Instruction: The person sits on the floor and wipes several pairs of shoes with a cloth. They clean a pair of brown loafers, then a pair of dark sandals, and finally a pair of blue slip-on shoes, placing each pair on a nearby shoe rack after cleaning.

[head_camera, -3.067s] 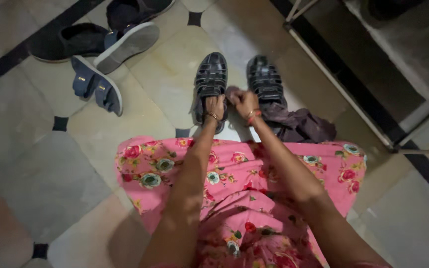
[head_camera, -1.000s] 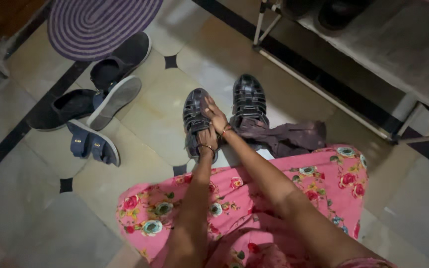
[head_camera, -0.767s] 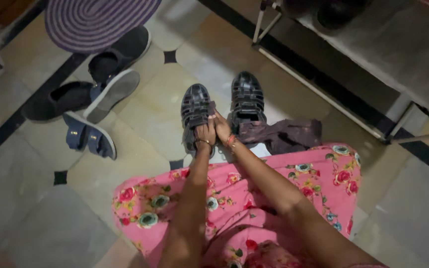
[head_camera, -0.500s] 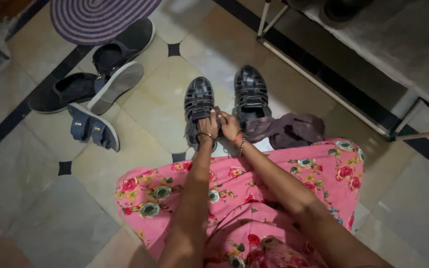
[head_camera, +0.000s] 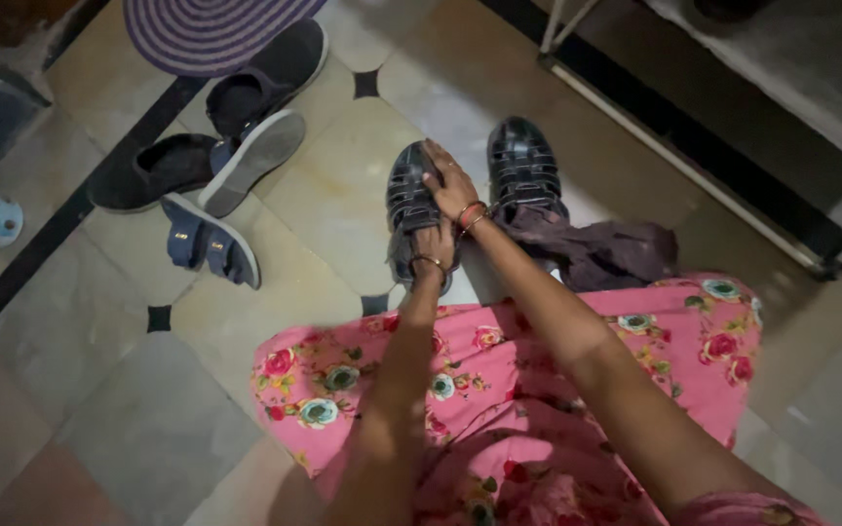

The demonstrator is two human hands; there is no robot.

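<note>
Both hands on the same shoe: a black strappy sandal [head_camera: 409, 200] standing on the tiled floor [head_camera: 333, 195], toe pointing away from the person. Left hand [head_camera: 433, 251] is at the heel end, fingers curled around the back of it, so clenched on the sandal. Right hand [head_camera: 452, 187] lies over the upper from the inner side, palm down and fingers spread flat across the straps; touching, but whether it actually grips cannot be told from this angle. Bangles on both wrists. Count of black sandals: two, the second sandal [head_camera: 523, 166] just beside the first on its right, parallel, not touched. A dark brown cloth [head_camera: 596, 248] is bunched at that second sandal's heel, touching it. Pink floral dress [head_camera: 499, 380] covers the lap below the arms. Off to the left, well apart: two dark slip-on shoes [head_camera: 265, 73], one of them with a light-soled shoe [head_camera: 250, 161] tipped against it, and one blue sandal [head_camera: 209, 244] on its side. One purple striped round mat [head_camera: 207, 29] at the top edge, one metal rack [head_camera: 733, 127] at upper right.
</note>
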